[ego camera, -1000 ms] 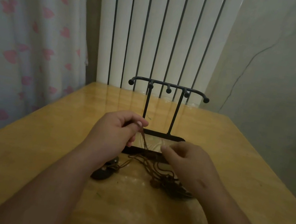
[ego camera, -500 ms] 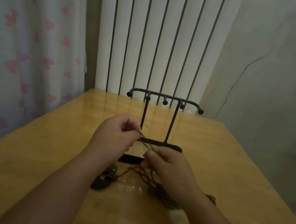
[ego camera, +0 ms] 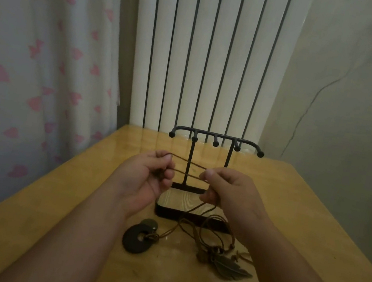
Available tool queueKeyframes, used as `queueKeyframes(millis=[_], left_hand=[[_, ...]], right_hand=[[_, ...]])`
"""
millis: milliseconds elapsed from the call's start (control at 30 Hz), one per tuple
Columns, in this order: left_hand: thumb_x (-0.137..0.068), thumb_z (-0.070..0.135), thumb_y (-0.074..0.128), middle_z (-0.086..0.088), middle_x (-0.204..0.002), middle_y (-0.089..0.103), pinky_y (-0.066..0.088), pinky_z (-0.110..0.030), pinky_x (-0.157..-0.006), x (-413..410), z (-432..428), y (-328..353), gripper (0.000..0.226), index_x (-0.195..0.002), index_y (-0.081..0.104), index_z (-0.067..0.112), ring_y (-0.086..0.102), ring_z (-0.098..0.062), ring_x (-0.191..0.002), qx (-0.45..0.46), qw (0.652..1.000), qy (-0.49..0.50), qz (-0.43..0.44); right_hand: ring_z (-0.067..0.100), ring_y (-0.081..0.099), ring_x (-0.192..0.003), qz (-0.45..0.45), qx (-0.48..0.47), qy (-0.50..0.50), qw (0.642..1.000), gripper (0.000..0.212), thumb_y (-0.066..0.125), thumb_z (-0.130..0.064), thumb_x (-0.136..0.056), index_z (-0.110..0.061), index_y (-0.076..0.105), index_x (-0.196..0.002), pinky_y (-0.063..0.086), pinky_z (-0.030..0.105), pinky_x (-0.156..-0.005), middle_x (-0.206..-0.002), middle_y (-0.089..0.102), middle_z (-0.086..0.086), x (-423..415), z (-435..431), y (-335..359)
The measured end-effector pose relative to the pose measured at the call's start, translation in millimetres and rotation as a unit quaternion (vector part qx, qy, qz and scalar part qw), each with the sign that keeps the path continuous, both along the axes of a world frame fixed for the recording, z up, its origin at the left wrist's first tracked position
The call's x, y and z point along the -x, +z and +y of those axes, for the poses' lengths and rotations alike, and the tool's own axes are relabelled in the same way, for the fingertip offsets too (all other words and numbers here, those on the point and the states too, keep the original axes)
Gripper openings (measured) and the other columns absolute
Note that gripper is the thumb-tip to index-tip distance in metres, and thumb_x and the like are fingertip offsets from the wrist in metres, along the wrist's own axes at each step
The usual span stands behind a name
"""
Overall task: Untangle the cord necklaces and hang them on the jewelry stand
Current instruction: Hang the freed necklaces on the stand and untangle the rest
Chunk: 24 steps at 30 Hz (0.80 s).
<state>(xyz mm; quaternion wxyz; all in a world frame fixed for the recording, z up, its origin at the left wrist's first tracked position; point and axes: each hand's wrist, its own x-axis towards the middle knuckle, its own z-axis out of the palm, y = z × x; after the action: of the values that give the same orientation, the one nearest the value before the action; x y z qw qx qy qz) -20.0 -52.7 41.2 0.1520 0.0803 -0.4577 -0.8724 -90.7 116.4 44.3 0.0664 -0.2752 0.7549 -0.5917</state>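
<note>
While a ribbed radiator (ego camera: 208,54) and a heart-print curtain (ego camera: 35,56) back the glossy wooden worktop (ego camera: 48,204), the black metal jewelry stand (ego camera: 216,137) rises partly hidden behind the hands. Fingers of left hand (ego camera: 147,178) and right hand (ego camera: 228,191) pinch two taut brown cord strands (ego camera: 187,169); the tangle (ego camera: 216,249), disc pendant (ego camera: 137,240) and leaf pendant (ego camera: 230,268) lie at the stand's base

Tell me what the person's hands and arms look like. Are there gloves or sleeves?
No gloves, and no sleeves in view. The left hand and right hand are bare, with no rings showing. The left forearm and right forearm are bare too, with no watch or bracelet at the wrists. The right thumbnail looks short.
</note>
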Motion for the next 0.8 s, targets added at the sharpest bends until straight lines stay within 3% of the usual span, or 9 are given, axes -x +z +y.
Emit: queueKeyframes(millis=[100,200,333,467,567,800], left_hand=[[-0.096,0.005,0.049,-0.006,-0.075,0.063,0.053,-0.024,-0.059,3.4,-9.4,15.1,0.015,-0.089,0.062,0.006,0.060,-0.013,-0.064,0.008,0.998,0.043,0.039],[-0.098,0.010,0.052,-0.005,-0.080,0.060,0.053,-0.024,-0.061,12.7,-16.4,22.9,0.014,-0.091,0.064,0.007,0.059,-0.013,-0.068,0.130,0.984,0.125,0.003],[-0.097,0.019,0.056,-0.003,-0.083,0.060,0.050,-0.029,-0.067,18.0,-15.7,23.5,0.011,-0.099,0.067,0.016,0.057,-0.016,-0.072,0.326,0.928,0.181,-0.025],[-0.093,0.016,0.063,0.009,-0.103,0.061,0.048,-0.022,-0.065,20.3,-19.0,24.6,0.012,-0.098,0.067,0.026,0.062,-0.014,-0.083,0.452,0.868,0.203,-0.043],[-0.098,0.020,0.055,0.005,-0.092,0.061,0.042,-0.019,-0.060,30.6,-21.5,24.5,0.011,-0.098,0.065,0.025,0.057,-0.011,-0.078,0.445,0.855,0.261,-0.054],[-0.101,0.027,0.049,0.003,-0.086,0.057,0.044,-0.025,-0.065,54.9,-29.2,24.2,0.020,-0.111,0.064,0.017,0.052,-0.011,-0.078,0.356,0.883,0.297,-0.071]], right_hand=[[0.011,0.053,-0.053,0.003,0.031,-0.024,0.999,0.022,0.050,-0.031,-0.099,-0.022,0.070,-0.095,0.051,0.025,-0.056,-0.063,0.057,-0.009,5.1,-7.1,7.6],[0.000,0.056,-0.073,0.049,0.030,-0.063,0.996,0.023,0.050,-0.032,-0.098,-0.025,0.070,-0.092,0.046,0.023,-0.063,-0.081,0.063,-0.016,12.6,-15.7,14.9],[0.007,0.058,-0.077,0.100,0.029,-0.118,0.988,0.021,0.050,-0.031,-0.099,-0.023,0.068,-0.090,0.049,0.026,-0.070,-0.088,0.068,0.000,18.3,-29.2,23.5],[0.004,0.055,-0.075,0.126,0.021,-0.140,0.982,0.020,0.048,-0.029,-0.100,-0.024,0.067,-0.093,0.045,0.022,-0.065,-0.082,0.064,-0.004,26.6,-40.2,33.5],[0.007,0.056,-0.073,0.150,-0.008,-0.142,0.978,0.022,0.048,-0.030,-0.100,-0.023,0.067,-0.091,0.045,0.023,-0.063,-0.080,0.065,-0.002,32.1,-48.0,38.3],[0.010,0.057,-0.078,0.224,-0.093,-0.188,0.952,0.026,0.043,-0.036,-0.101,-0.022,0.065,-0.100,0.049,0.030,-0.067,-0.086,0.063,-0.006,44.4,-68.8,51.8]])
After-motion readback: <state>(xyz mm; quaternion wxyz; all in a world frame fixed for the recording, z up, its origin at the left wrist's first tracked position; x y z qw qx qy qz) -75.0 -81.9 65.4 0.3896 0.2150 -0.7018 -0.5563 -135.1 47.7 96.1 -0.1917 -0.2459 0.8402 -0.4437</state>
